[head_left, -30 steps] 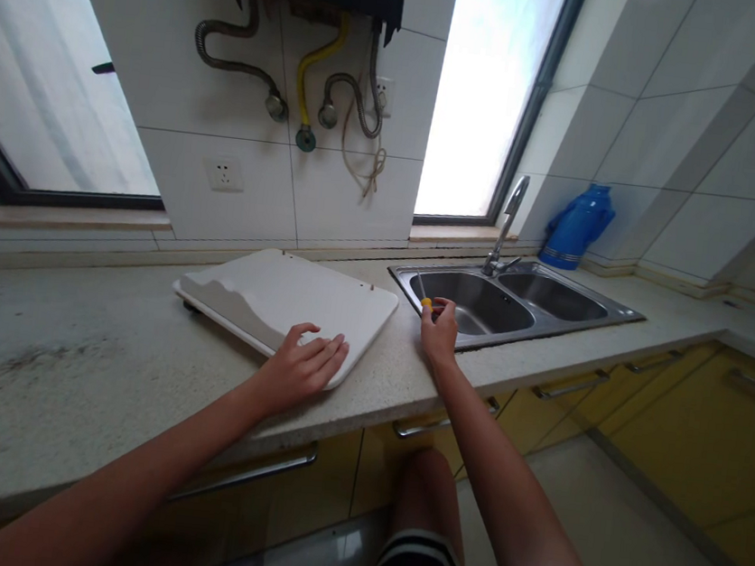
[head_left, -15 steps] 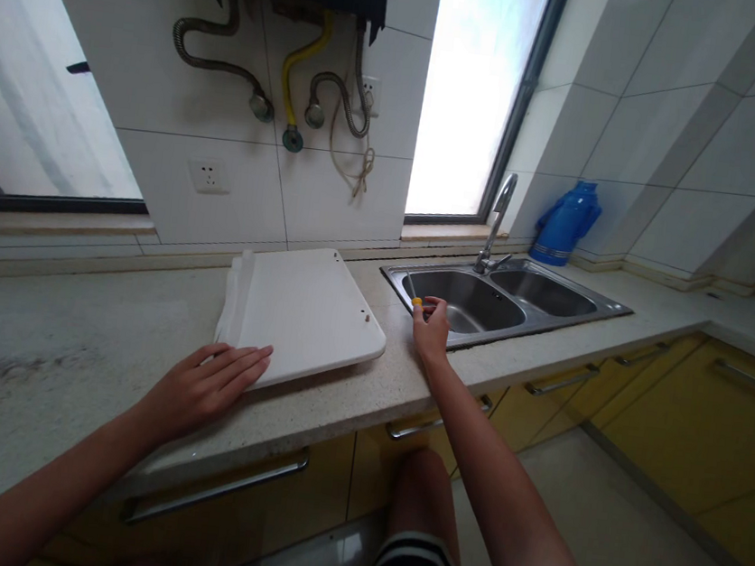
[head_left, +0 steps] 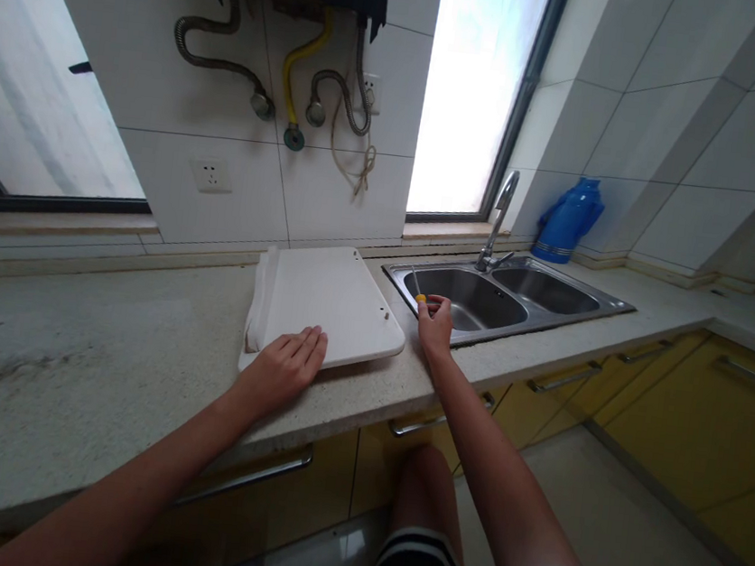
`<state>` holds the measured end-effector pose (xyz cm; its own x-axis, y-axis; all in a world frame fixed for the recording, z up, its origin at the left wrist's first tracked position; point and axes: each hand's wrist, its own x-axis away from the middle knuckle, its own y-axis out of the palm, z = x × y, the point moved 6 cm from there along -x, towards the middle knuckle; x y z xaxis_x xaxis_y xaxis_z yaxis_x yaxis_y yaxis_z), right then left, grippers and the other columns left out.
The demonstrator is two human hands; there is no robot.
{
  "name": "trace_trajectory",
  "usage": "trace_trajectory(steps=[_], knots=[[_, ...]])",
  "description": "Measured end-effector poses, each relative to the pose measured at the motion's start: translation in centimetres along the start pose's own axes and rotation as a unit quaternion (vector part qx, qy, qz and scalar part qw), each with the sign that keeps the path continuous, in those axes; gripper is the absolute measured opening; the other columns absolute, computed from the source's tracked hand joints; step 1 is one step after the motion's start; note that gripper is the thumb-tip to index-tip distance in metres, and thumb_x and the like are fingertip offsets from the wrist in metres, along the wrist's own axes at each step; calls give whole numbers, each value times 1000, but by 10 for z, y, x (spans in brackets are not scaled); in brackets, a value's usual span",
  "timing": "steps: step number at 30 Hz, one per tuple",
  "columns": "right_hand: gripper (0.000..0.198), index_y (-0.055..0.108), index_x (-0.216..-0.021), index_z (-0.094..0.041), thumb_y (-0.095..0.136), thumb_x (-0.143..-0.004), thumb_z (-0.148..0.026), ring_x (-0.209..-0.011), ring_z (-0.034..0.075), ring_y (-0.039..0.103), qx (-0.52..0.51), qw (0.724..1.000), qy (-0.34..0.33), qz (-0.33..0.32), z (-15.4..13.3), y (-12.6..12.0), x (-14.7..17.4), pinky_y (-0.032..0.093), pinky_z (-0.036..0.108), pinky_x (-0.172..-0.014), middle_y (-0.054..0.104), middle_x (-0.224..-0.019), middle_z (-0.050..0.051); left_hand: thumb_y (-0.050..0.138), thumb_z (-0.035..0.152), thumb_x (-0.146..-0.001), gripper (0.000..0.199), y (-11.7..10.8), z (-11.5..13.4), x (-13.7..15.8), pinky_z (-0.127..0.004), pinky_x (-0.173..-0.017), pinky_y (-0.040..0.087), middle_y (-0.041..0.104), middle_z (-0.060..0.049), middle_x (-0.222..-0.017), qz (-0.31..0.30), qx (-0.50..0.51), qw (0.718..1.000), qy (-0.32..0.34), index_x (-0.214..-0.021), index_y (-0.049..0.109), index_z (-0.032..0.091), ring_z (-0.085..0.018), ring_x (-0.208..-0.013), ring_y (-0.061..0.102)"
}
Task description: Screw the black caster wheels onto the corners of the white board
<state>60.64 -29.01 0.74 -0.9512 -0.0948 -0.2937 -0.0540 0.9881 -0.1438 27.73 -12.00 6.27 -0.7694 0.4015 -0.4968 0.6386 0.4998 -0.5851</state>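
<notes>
A flat white panel (head_left: 334,305) with rounded corners and small holes along its right side lies on the stone counter. It has a raised ridge and ragged white material along its left side. My left hand (head_left: 288,362) rests on its front edge, fingers stretched out flat and holding nothing. Near the sink's front left corner, my right hand (head_left: 435,324) is closed round a screwdriver (head_left: 421,298) with a yellow handle. The thin metal shaft points up and away, over the sink's left rim. Part of the handle is hidden by my fingers.
The steel double sink (head_left: 537,322) with a tall faucet (head_left: 500,215) stands right of the panel. A blue thermos (head_left: 567,221) is in the back corner. Hoses (head_left: 212,62) hang from a wall unit above. Yellow cabinets with metal handles (head_left: 564,377) run under the counter (head_left: 140,329).
The white panel has shifted to the right along the counter. My left hand has moved right along its front edge. My right hand stays nearly in place with the screwdriver.
</notes>
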Motion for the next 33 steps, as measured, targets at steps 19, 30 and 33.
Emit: trace_trajectory(steps=[19, 30, 33], knots=[[42, 71, -144, -19, 79, -111, -45, -121, 28, 76, -131, 991, 29, -6, 7, -11, -6, 69, 50, -103, 73, -142, 12, 53, -2, -103, 49, 59, 4, -65, -50, -109, 66, 73, -34, -150, -80, 125, 983, -112, -147, 73, 3, -38, -140, 77], [41, 72, -142, -19, 79, -111, -44, -119, 27, 76, -106, 994, 3, -13, 1, -9, -3, 69, 49, -102, 74, -141, 11, 53, -3, -102, 44, 51, 17, -70, -46, -106, 65, 75, -37, -145, -90, 104, 985, -100, -141, 75, -2, -38, -133, 80], [42, 71, -143, -19, 79, -111, -45, -121, 28, 76, -109, 994, -3, -7, 3, -11, -4, 68, 50, -103, 74, -142, 12, 52, -1, -104, 44, 48, 28, -74, -46, -102, 66, 74, -39, -144, -95, 103, 986, -87, -142, 74, -3, -39, -132, 80]])
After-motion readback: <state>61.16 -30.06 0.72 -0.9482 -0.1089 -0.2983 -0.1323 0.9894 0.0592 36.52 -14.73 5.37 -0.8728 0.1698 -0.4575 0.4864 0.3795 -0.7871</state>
